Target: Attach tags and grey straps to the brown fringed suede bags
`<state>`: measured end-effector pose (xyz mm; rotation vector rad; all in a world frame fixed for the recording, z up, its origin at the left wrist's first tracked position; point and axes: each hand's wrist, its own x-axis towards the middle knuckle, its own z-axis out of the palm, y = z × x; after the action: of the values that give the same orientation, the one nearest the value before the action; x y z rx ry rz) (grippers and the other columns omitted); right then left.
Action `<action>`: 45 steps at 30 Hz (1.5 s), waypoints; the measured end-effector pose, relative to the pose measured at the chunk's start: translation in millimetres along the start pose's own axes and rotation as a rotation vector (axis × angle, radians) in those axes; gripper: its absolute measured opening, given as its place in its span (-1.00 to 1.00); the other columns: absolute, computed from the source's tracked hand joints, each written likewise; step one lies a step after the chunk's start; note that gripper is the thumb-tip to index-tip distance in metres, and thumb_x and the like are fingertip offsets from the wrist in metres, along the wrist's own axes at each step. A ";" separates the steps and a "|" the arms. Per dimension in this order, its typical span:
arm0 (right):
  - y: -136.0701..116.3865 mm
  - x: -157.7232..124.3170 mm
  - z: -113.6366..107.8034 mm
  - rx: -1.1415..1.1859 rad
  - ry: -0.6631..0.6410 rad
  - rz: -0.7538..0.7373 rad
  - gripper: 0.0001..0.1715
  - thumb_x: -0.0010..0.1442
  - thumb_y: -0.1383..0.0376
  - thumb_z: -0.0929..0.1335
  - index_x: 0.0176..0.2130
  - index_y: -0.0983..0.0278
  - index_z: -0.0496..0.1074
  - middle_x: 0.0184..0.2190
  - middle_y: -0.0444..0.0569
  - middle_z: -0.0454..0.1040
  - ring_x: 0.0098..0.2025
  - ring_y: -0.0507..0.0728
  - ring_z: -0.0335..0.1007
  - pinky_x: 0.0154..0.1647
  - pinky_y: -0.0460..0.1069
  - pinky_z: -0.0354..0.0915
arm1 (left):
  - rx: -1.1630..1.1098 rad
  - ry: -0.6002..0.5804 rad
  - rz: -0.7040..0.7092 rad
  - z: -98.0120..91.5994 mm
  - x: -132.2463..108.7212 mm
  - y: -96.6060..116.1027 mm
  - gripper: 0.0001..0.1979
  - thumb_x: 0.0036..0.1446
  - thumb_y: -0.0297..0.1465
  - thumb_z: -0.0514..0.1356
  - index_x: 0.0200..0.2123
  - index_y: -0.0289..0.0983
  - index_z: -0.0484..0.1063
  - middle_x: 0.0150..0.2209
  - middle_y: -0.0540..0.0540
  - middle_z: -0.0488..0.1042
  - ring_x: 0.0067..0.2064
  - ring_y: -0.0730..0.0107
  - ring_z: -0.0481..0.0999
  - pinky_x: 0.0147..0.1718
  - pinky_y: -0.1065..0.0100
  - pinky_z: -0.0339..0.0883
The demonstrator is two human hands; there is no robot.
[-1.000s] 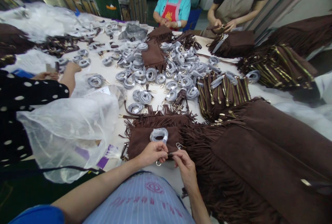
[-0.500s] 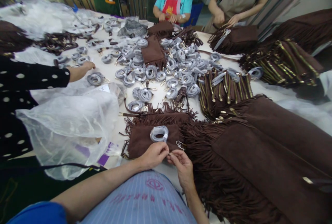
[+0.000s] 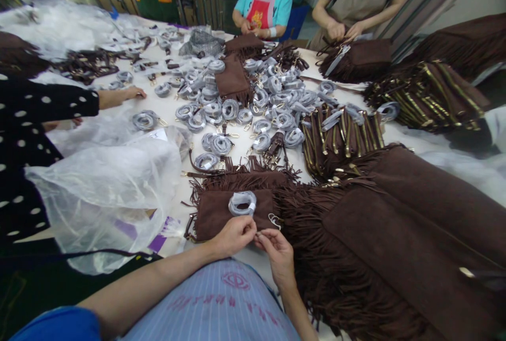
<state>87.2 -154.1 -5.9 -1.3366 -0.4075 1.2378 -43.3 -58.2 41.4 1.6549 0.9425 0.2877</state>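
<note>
Directly in front of me lies a brown fringed bag [image 3: 213, 217], flat on the table. A coiled strap in pale wrapping [image 3: 242, 204] rests on top of it. At the bag's near edge my left hand [image 3: 237, 234] is closed, thumb and fingers pinched together. Close beside it, my right hand [image 3: 276, 246] pinches too, its fingertips almost meeting the left ones. Whatever sits between the fingertips is too small to make out. A thin white loop [image 3: 274, 220] lies on the bag just above my right hand.
Large fringed brown pieces [image 3: 395, 225] are heaped at my right. Wrapped strap coils [image 3: 276, 98] crowd the middle. Zippered brown bags [image 3: 342, 138] stand in a row beyond. A clear plastic bag [image 3: 106, 188] lies left, beside a person's dotted sleeve [image 3: 51, 98]. Several people work around the table.
My hands hold nearly the same pinch at the bag's edge. The person at left has shifted the arm slightly back, and a second hand shows there. Co-workers opposite have moved their hands a little.
</note>
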 end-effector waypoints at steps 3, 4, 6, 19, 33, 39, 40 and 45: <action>-0.7 0.4 0.3 -0.008 -0.003 -0.006 -0.69 -0.07 0.13 0.54 -0.38 0.27 0.51 -0.42 -0.09 0.56 -0.36 0.12 0.54 -0.33 -0.03 0.50 | -0.023 -0.009 -0.012 -0.4 -0.5 0.1 -0.87 0.12 -0.45 0.07 -0.46 -0.32 0.34 -0.56 0.09 0.26 -0.49 0.53 0.21 -0.50 0.49 0.04; -0.3 0.9 0.2 -0.015 -0.009 -0.010 -0.69 -0.07 0.13 0.54 -0.38 0.26 0.51 -0.42 -0.09 0.56 -0.36 0.12 0.53 -0.34 -0.04 0.49 | -0.029 -0.013 -0.014 -0.5 -0.6 0.0 -0.87 0.12 -0.45 0.08 -0.46 -0.32 0.34 -0.56 0.09 0.26 -0.49 0.53 0.21 -0.50 0.49 0.04; 0.9 2.2 -0.2 -0.031 -0.025 -0.020 -0.70 -0.06 0.13 0.54 -0.38 0.26 0.51 -0.44 -0.09 0.56 -0.38 0.10 0.52 -0.35 -0.05 0.49 | -0.033 -0.020 -0.013 -0.7 -0.5 -0.3 -0.86 0.13 -0.43 0.08 -0.46 -0.32 0.35 -0.56 0.09 0.26 -0.49 0.53 0.21 -0.50 0.49 0.04; 3.2 -0.6 -3.7 -0.175 -0.098 -0.147 -0.74 0.07 0.21 0.48 -0.24 0.24 0.45 -0.38 -0.07 0.57 -0.33 0.10 0.54 -0.24 -0.04 0.47 | 0.238 -0.076 0.040 -4.7 0.2 0.9 -0.90 0.13 -0.48 0.09 -0.40 -0.31 0.38 -0.53 0.07 0.32 -0.48 0.51 0.25 -0.46 0.48 0.06; 6.8 0.6 -5.3 -0.090 -0.069 -0.072 -0.70 0.02 0.17 0.50 -0.27 0.25 0.45 -0.39 -0.05 0.59 -0.36 0.11 0.54 -0.32 -0.05 0.48 | 0.161 -0.046 0.002 -5.0 -0.9 4.3 -0.89 0.12 -0.48 0.09 -0.43 -0.31 0.37 -0.57 0.09 0.26 -0.49 0.52 0.22 -0.47 0.48 0.05; 7.3 0.4 -4.8 -0.083 -0.052 -0.086 -0.70 0.02 0.16 0.50 -0.27 0.25 0.46 -0.39 -0.06 0.58 -0.37 0.10 0.54 -0.32 -0.06 0.48 | 0.173 -0.051 0.002 -6.6 -1.4 5.0 -0.90 0.11 -0.50 0.09 -0.44 -0.30 0.36 -0.58 0.09 0.26 -0.51 0.52 0.21 -0.48 0.49 0.04; 7.2 0.5 -4.8 -0.076 -0.045 -0.083 -0.69 0.02 0.16 0.51 -0.27 0.25 0.45 -0.39 -0.06 0.58 -0.37 0.10 0.54 -0.32 -0.05 0.48 | 0.175 -0.054 -0.002 -7.0 -1.5 5.1 -0.89 0.11 -0.50 0.08 -0.44 -0.30 0.36 -0.58 0.09 0.26 -0.51 0.52 0.21 -0.48 0.48 0.04; 6.9 1.1 -4.7 -0.094 -0.043 -0.074 -0.66 0.00 0.13 0.51 -0.28 0.26 0.45 -0.40 -0.05 0.58 -0.38 0.12 0.54 -0.33 -0.02 0.50 | 0.187 -0.052 0.011 -6.9 -1.5 3.5 -0.89 0.12 -0.47 0.08 -0.43 -0.30 0.36 -0.58 0.09 0.27 -0.50 0.51 0.23 -0.48 0.49 0.06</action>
<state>88.5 -157.1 -13.7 -1.3643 -0.5467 1.1993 -47.2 -54.5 47.2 1.8302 0.9437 0.1668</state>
